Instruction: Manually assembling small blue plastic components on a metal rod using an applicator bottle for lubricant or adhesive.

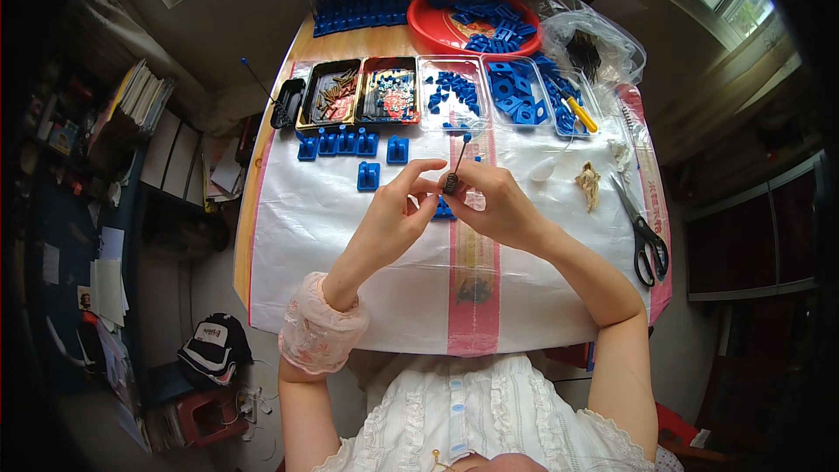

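In front of my chest, both hands meet around a thin metal rod (461, 156) with a blue tip and a dark coiled spring (451, 183) at its lower end. My right hand (500, 203) pinches the piece between thumb and forefinger. The curled fingers of my left hand (404, 208) close in on the spring from the other side; their exact contact is partly hidden. Below the fingertips a blue plastic part (444, 209) lies on the white sheet, mostly covered by the hands. Several blue plastic brackets (368, 177) stand to the left.
Along the far side are a tray of brass-coloured pieces (315, 112), a tray of small metal parts (373, 114), clear trays of blue parts (426, 121) and a red basin (419, 31). Scissors (645, 236) and a yellow-handled tool (581, 114) lie right. Blue assemblies with rods (358, 19) stand behind.
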`<state>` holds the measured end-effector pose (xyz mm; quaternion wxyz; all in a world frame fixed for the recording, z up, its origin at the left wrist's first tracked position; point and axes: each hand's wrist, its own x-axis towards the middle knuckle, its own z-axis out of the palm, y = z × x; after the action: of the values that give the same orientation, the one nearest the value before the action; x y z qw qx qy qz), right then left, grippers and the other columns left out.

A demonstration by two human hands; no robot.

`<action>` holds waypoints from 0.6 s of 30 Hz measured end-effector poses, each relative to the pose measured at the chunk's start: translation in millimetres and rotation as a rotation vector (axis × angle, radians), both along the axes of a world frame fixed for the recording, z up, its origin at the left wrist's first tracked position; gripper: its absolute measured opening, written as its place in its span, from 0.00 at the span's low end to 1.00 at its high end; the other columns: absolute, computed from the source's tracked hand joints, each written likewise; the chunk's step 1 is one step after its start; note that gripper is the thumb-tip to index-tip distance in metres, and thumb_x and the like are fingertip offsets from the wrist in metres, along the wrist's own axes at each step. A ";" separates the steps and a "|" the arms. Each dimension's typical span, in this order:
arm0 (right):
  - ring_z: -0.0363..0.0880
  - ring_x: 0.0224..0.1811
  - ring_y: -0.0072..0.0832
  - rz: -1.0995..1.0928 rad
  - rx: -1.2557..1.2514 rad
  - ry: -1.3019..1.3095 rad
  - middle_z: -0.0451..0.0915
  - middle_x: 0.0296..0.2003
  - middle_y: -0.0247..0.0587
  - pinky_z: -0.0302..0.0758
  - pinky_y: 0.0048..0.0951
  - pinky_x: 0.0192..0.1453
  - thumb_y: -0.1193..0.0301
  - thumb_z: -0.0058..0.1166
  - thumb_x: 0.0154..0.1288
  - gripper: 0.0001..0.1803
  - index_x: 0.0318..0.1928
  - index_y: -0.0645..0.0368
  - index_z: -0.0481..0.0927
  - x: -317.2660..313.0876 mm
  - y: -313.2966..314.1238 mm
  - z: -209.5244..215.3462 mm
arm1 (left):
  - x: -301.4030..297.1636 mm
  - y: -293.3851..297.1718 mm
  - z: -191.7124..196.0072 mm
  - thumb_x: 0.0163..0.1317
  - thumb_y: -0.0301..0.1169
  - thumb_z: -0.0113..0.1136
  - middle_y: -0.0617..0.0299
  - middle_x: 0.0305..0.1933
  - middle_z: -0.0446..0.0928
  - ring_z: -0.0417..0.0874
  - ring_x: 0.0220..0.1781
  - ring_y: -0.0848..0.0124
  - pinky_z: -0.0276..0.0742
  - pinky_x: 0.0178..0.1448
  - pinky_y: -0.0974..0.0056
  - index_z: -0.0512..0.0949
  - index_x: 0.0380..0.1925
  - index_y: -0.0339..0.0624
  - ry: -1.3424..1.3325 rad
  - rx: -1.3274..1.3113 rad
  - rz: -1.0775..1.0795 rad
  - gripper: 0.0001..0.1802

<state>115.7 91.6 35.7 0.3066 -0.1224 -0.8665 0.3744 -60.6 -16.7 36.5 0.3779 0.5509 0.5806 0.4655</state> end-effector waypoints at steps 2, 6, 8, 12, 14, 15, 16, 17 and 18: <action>0.83 0.34 0.40 -0.005 0.003 0.002 0.80 0.32 0.45 0.79 0.38 0.40 0.82 0.64 0.61 0.09 0.39 0.66 0.77 0.3 -1.0 0.9 | 0.9 1.2 -0.5 0.73 0.21 0.57 0.61 0.46 0.88 0.69 0.29 0.87 0.65 0.32 0.76 0.73 0.66 0.41 -0.042 -0.016 -0.003 0.22; 0.83 0.35 0.39 -0.005 -0.014 -0.003 0.79 0.33 0.46 0.79 0.38 0.40 0.83 0.64 0.61 0.09 0.39 0.66 0.77 -0.4 -1.3 0.3 | 0.7 0.7 -0.9 0.74 0.21 0.57 0.61 0.45 0.88 0.69 0.29 0.87 0.65 0.33 0.76 0.71 0.67 0.40 -0.067 -0.019 0.006 0.23; 0.83 0.35 0.38 -0.004 -0.005 0.003 0.79 0.36 0.45 0.80 0.37 0.40 0.83 0.64 0.61 0.09 0.39 0.66 0.77 -0.2 -2.0 -0.3 | 0.5 -0.2 -3.1 0.75 0.23 0.56 0.61 0.46 0.88 0.70 0.29 0.85 0.66 0.33 0.75 0.70 0.68 0.40 -0.079 -0.012 0.011 0.23; 0.83 0.35 0.34 0.016 -0.027 0.066 0.78 0.42 0.44 0.81 0.34 0.40 0.82 0.66 0.61 0.10 0.40 0.67 0.78 -2.5 -0.5 1.4 | 1.8 2.3 -1.9 0.77 0.29 0.54 0.60 0.39 0.88 0.71 0.26 0.80 0.68 0.33 0.70 0.69 0.69 0.41 -0.040 0.142 -0.011 0.23; 0.83 0.35 0.33 0.014 0.000 0.042 0.78 0.43 0.43 0.81 0.33 0.39 0.82 0.66 0.61 0.10 0.41 0.67 0.79 0.0 1.8 1.8 | 7.6 -2.9 12.2 0.78 0.33 0.54 0.58 0.35 0.87 0.73 0.25 0.76 0.69 0.33 0.67 0.69 0.70 0.43 0.042 0.130 -0.017 0.23; 0.83 0.35 0.32 0.014 0.014 0.031 0.77 0.44 0.42 0.81 0.33 0.39 0.82 0.66 0.61 0.10 0.41 0.67 0.79 0.5 2.4 1.8 | 9.5 -2.6 12.5 0.77 0.34 0.56 0.56 0.35 0.88 0.78 0.25 0.70 0.72 0.33 0.65 0.69 0.71 0.45 0.097 0.149 -0.011 0.25; 0.83 0.35 0.33 0.011 0.020 0.034 0.77 0.43 0.42 0.81 0.33 0.39 0.81 0.66 0.61 0.10 0.41 0.67 0.79 -0.1 2.6 2.0 | 11.4 -1.5 12.8 0.77 0.35 0.57 0.53 0.36 0.88 0.82 0.26 0.64 0.75 0.33 0.63 0.68 0.72 0.46 0.151 0.167 -0.006 0.26; 0.83 0.35 0.33 0.007 0.026 0.036 0.78 0.43 0.42 0.81 0.33 0.39 0.81 0.66 0.61 0.10 0.41 0.67 0.79 -0.3 2.3 2.4 | 13.4 -0.6 12.9 0.76 0.36 0.59 0.50 0.36 0.89 0.87 0.26 0.58 0.78 0.32 0.60 0.68 0.72 0.48 0.205 0.186 -0.002 0.27; 0.83 0.35 0.33 0.002 0.031 0.038 0.78 0.42 0.42 0.81 0.33 0.39 0.81 0.66 0.61 0.10 0.41 0.67 0.79 -0.3 1.9 2.6 | 14.7 0.9 11.1 0.76 0.37 0.60 0.51 0.36 0.89 0.88 0.27 0.56 0.78 0.32 0.58 0.68 0.73 0.49 0.258 0.225 0.015 0.28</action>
<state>115.4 93.6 38.2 0.3244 -0.1095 -0.8664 0.3634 -45.9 -15.7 47.7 0.2329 0.6403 0.5727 0.4558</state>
